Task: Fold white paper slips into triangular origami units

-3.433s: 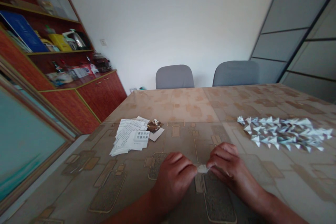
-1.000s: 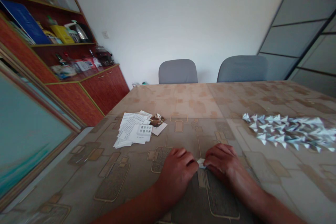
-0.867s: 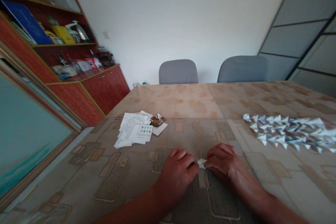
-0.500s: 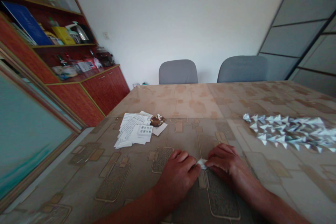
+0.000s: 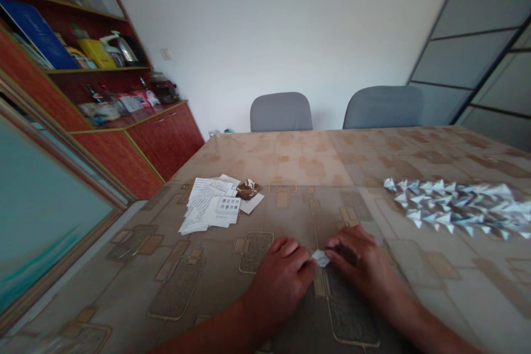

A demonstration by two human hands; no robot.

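Note:
A small folded piece of white paper point(image 5: 321, 258) lies close to the tabletop between my two hands. My left hand point(image 5: 286, 268) pinches its left corner, thumb and fingers closed together. On the other side, the fingertips of my right hand point(image 5: 355, 251) are closed on the paper's right edge. Left of my hands is a loose pile of printed paper pieces point(image 5: 211, 204), with a brown-patterned piece point(image 5: 249, 189) at its right side. Far to the right stand several rows of pointed folded paper pieces point(image 5: 456, 204).
The table point(image 5: 290, 160) has a patterned cover. Two grey chairs point(image 5: 281, 112) stand along its far side before a white wall. A red-brown cabinet point(image 5: 160, 144) with loaded shelves is at the left, and grey sliding panels point(image 5: 456, 55) are at the right.
My right hand has shifted slightly at the paper, its fingers rising a little. More of the paper's flat face now shows. The left hand stays almost still.

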